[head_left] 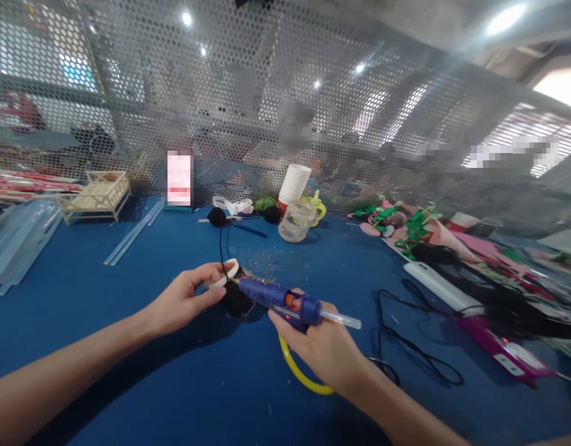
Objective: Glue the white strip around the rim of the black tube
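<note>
My left hand [186, 298] pinches a white ring [234, 269] between thumb and fingers. A strand of black yarn [221, 244] runs down to the ring from a small black ball [216, 216] farther back. In my right hand [329, 347] is a blue glue gun [262, 291], its nozzle pointing left and at the ring. A clear glue stick [344, 319] sticks out of the gun's rear. Beneath the ring lies a dark black bundle [236, 303], partly hidden. Below the gun a yellow loop [295, 370] rests on the table, partly covered by my right hand.
Behind stand a clear jar [292, 226], white cups [295, 181] and a phone [179, 179]. A purple power strip [503, 350] with a black cable [418, 350] is at right, near green and pink craft pieces [415, 229]. Clear sticks [23, 241] lie left beside a small rack [97, 197].
</note>
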